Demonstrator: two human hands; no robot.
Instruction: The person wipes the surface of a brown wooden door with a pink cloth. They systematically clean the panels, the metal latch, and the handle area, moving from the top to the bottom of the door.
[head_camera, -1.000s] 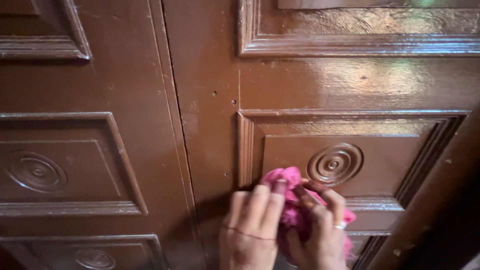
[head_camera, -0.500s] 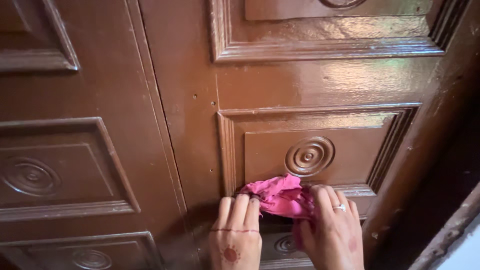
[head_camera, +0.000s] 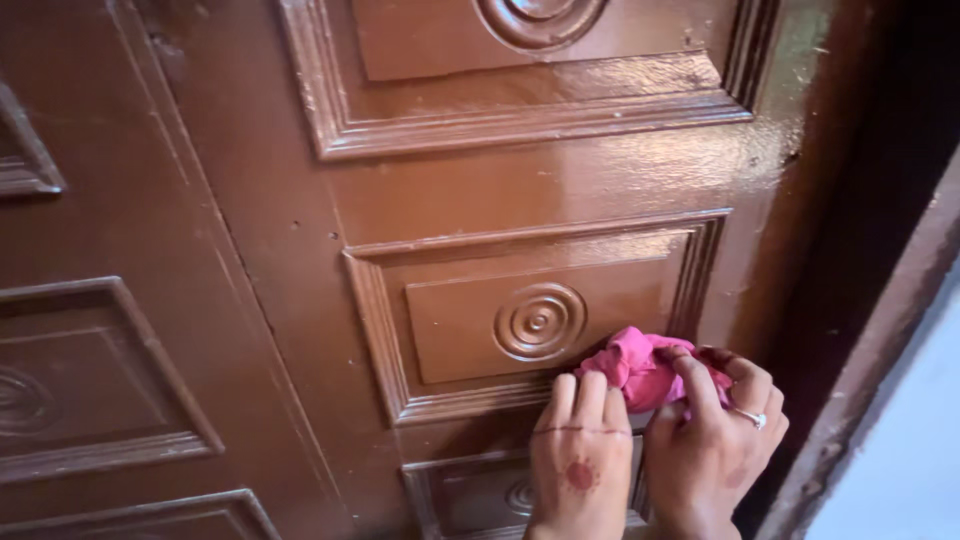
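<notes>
A glossy brown wooden door (head_camera: 520, 190) with raised panels fills the view. A bunched pink cloth (head_camera: 640, 365) presses against the lower right corner of the middle panel, just right of its carved round rosette (head_camera: 540, 321). My right hand (head_camera: 712, 440), wearing a ring, grips the cloth from below and the right. My left hand (head_camera: 582, 462), with a red dot on its back, lies flat on the moulding under the panel, fingertips touching the cloth's left side.
A second door leaf (head_camera: 90, 330) with matching panels stands at the left. The door's right edge meets a dark gap (head_camera: 860, 220) and a worn frame (head_camera: 880, 360). A pale surface (head_camera: 900, 470) shows at the lower right.
Both hands and the pink cloth have slid rightward along the bottom of the panel, from its left side to its right corner. The view has shifted and tilted toward the door's right edge.
</notes>
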